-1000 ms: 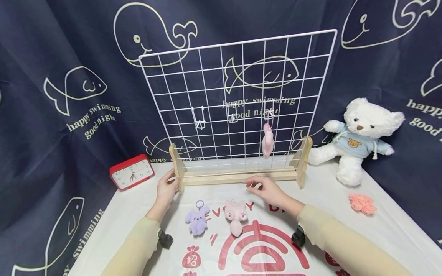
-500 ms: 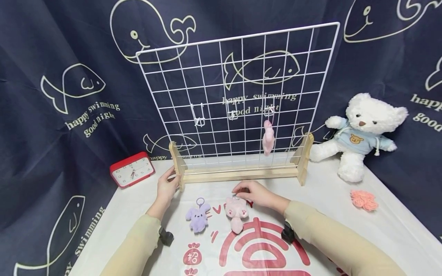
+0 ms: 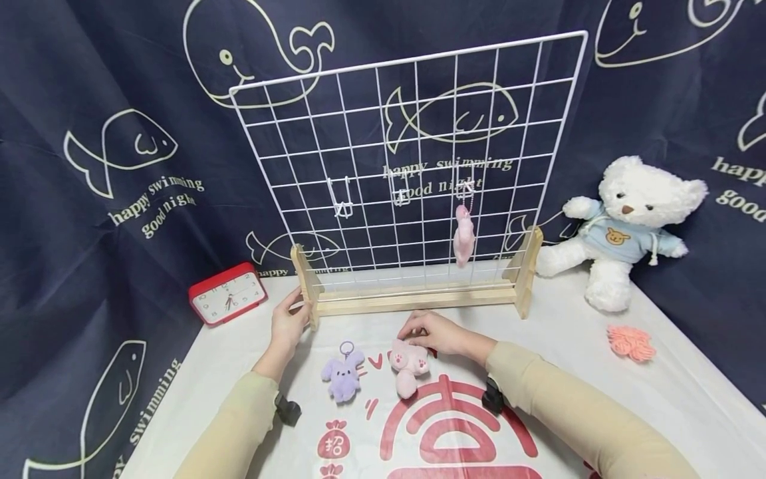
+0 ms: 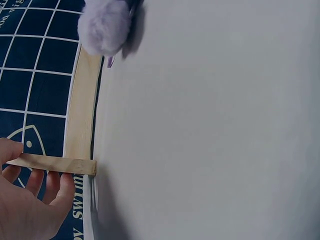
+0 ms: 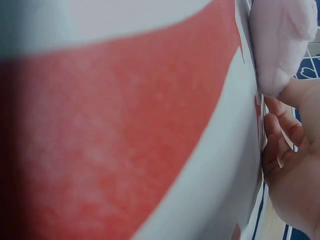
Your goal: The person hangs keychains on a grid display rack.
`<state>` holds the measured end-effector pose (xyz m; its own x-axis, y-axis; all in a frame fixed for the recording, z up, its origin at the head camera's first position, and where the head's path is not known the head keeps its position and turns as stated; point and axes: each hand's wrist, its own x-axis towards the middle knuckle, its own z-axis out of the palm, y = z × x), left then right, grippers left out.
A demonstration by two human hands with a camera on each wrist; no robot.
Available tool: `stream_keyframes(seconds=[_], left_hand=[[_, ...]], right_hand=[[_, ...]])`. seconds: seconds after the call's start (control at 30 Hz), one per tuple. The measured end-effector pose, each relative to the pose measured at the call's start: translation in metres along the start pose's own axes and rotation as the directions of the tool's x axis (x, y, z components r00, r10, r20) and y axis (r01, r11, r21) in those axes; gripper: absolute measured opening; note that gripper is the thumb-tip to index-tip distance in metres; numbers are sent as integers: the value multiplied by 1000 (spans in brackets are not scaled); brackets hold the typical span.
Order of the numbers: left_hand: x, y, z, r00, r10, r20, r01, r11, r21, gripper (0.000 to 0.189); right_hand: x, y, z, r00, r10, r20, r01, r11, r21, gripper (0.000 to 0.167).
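Observation:
My left hand (image 3: 290, 327) grips the left wooden foot (image 4: 62, 164) of the white wire grid (image 3: 419, 120), thumb on one side and fingers on the other. My right hand (image 3: 441, 334) pinches the top end of a pink plush keychain (image 3: 409, 364) lying on the table; its ring is hidden by the fingers. To its left lies a purple plush keychain (image 3: 344, 380) with a purple ring (image 3: 346, 348). Another pink plush (image 3: 463, 241) hangs by a bead chain from the grid's right hook (image 3: 465, 189). The left hook (image 3: 344, 209) and middle hook (image 3: 401, 196) carry nothing.
A red alarm clock (image 3: 228, 294) stands left of the grid. A white teddy bear (image 3: 622, 226) in a blue top sits at the right, with a coral yarn bundle (image 3: 631, 343) in front of it. A dark printed curtain (image 3: 149, 60) hangs behind.
My right hand has moved left to the top of the pink plush keychain and taken hold there; the plush has tilted slightly. My left hand keeps its grip on the wooden foot.

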<state>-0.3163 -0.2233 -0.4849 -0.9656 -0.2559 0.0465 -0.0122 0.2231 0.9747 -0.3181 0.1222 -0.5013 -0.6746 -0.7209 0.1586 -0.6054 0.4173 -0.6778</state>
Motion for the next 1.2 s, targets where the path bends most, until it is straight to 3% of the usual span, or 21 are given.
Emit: stream_keyframes(seconds=[0.8, 1.2], left_hand=[[1, -4, 0, 1000, 1, -2, -1, 1000, 5, 54], [1, -2, 0, 1000, -9, 0, 9, 1000, 10, 54]], right_hand=[[6, -10, -7, 995, 19, 100, -11, 996, -84, 16], [6, -9, -8, 995, 18, 98, -11, 997, -76, 14]])
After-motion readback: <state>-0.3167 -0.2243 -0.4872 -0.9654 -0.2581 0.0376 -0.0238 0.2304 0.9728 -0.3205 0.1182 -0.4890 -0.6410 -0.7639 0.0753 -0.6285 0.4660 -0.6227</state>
